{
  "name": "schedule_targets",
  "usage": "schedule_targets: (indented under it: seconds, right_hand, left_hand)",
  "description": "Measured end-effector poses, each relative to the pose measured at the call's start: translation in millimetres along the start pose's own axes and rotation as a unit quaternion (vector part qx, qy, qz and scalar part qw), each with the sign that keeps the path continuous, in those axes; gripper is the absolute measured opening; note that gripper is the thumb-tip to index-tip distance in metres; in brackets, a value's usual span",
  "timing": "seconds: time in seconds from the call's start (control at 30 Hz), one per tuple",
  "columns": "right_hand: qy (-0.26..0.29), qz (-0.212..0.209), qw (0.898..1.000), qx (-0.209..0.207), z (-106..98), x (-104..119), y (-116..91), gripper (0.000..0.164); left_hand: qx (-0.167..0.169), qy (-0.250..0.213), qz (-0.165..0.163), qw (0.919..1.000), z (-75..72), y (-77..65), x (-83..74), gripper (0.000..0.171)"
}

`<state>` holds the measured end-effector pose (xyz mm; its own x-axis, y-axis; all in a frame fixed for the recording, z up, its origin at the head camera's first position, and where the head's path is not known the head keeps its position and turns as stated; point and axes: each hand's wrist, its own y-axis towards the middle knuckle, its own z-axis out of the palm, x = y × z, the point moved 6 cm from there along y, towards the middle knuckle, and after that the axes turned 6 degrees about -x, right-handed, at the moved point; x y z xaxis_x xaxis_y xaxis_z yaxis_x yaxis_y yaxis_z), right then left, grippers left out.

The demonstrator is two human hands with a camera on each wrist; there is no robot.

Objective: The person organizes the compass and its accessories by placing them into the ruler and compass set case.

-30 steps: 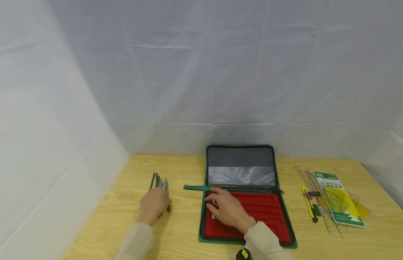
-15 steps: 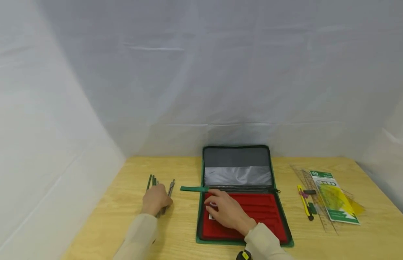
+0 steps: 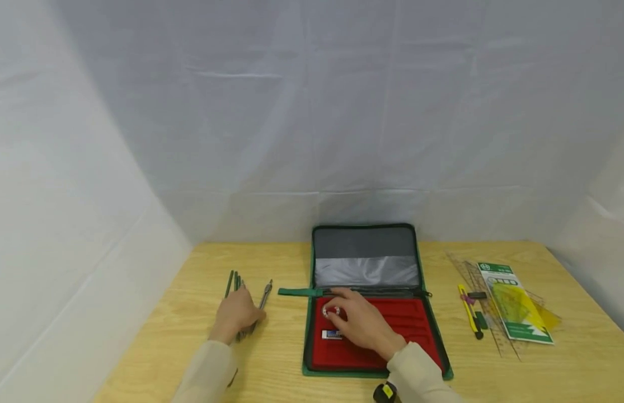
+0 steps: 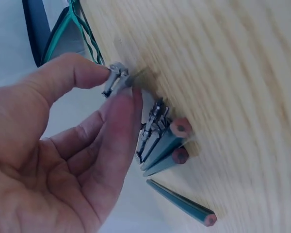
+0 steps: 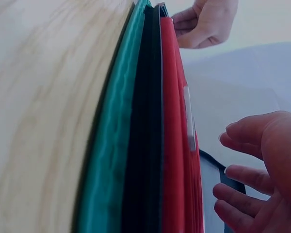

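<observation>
My left hand (image 3: 236,314) pinches a metal drawing compass (image 3: 265,293) between thumb and fingers, low over the left part of the table. In the left wrist view, a second metal compass-like instrument (image 4: 155,121) and several green pencils (image 4: 182,204) lie beside the fingers. My right hand (image 3: 366,323) hovers over the red tray (image 3: 407,313) of an opened zip case, fingers loosely bent, holding nothing. Near its fingertips in the tray are a round white piece (image 3: 325,311) and a small white-and-blue block (image 3: 332,334), partly covered by the hand.
The case lid (image 3: 364,240) stands raised against the white sheet, with a green strap (image 3: 296,292) reaching left. On the right lie a yellow cutter (image 3: 470,313), clear rulers (image 3: 495,330), a green-and-white packet (image 3: 515,302) and small dark pieces. A black-and-yellow object (image 3: 384,392) sits by the right sleeve.
The left hand has taken hold of the compass, which now leans to the right. My right hand has shifted slightly right relative to the case, uncovering more of the white block and the round piece.
</observation>
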<state>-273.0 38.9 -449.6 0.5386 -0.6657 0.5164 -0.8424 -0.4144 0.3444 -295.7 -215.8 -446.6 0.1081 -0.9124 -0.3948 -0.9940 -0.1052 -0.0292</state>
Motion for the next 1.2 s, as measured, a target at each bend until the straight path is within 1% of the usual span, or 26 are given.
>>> schedule_targets:
  seconds: [0.03, 0.07, 0.1, 0.17, 0.2, 0.23, 0.27, 0.3, 0.43, 0.5, 0.7, 0.87, 1.0, 1.2]
  right_hand:
    - [-0.003, 0.005, 1.000, -0.003, -2, -2, -1, 0.021]
    - [-0.005, 0.010, 1.000, -0.005, -3, -5, -2, 0.021]
    - [-0.008, 0.015, 1.000, -0.007, -5, -7, -2, 0.021]
    - [-0.014, 0.021, 1.000, -0.011, -8, -11, -4, 0.021]
    - [-0.017, 0.023, 1.000, -0.013, -10, -13, -5, 0.022]
    - [-0.017, 0.026, 0.999, -0.014, -11, -15, -6, 0.022]
    - [-0.018, 0.029, 0.999, -0.016, -13, -17, -7, 0.022]
    - [-0.019, 0.031, 0.999, -0.018, -15, -19, -8, 0.022]
    - [-0.021, 0.041, 0.998, -0.034, -22, -26, -11, 0.021]
    - [-0.026, 0.043, 0.998, -0.046, -26, -30, -13, 0.020]
    - [-0.035, 0.055, 0.995, -0.077, -40, -41, -18, 0.019]
    - [-0.042, 0.066, 0.992, -0.099, -51, -51, -24, 0.020]
    - [-0.055, 0.074, 0.989, -0.113, -60, -59, -30, 0.019]
    - [-0.055, 0.076, 0.986, -0.140, -74, -74, -42, 0.018]
  left_hand:
    - [0.000, -0.004, 0.008, 1.0000, 0.6, 0.2, -1.4, 0.076]
    - [0.002, -0.007, 0.015, 0.9999, 1.4, 0.4, -3.2, 0.073]
    - [0.004, -0.009, 0.022, 0.9997, 2.2, 0.5, -4.8, 0.063]
    - [0.007, -0.017, 0.037, 0.9992, 3.3, 0.6, -8.7, 0.037]
    - [0.009, -0.021, 0.043, 0.9988, 4.1, 0.8, -10.2, 0.028]
    - [0.011, -0.024, 0.048, 0.9985, 4.5, 0.7, -12.2, 0.029]
    - [0.011, -0.027, 0.054, 0.9981, 4.7, 0.8, -14.6, 0.036]
    - [0.010, -0.032, 0.059, 0.9977, 4.8, 0.7, -17.0, 0.039]
    - [-0.003, -0.046, 0.078, 0.9959, 3.1, 0.1, -30.2, 0.042]
    - [-0.007, -0.054, 0.088, 0.9946, 2.2, -0.5, -38.6, 0.039]
    - [-0.011, -0.083, 0.131, 0.9879, 0.9, -4.0, -68.0, 0.019]
    - [-0.004, -0.087, 0.163, 0.9827, 4.9, -8.7, -90.0, 0.017]
    - [0.005, -0.096, 0.197, 0.9757, 11.3, -11.9, -107.0, 0.017]
    - [0.015, -0.083, 0.260, 0.9620, 22.8, -17.1, -135.2, 0.015]
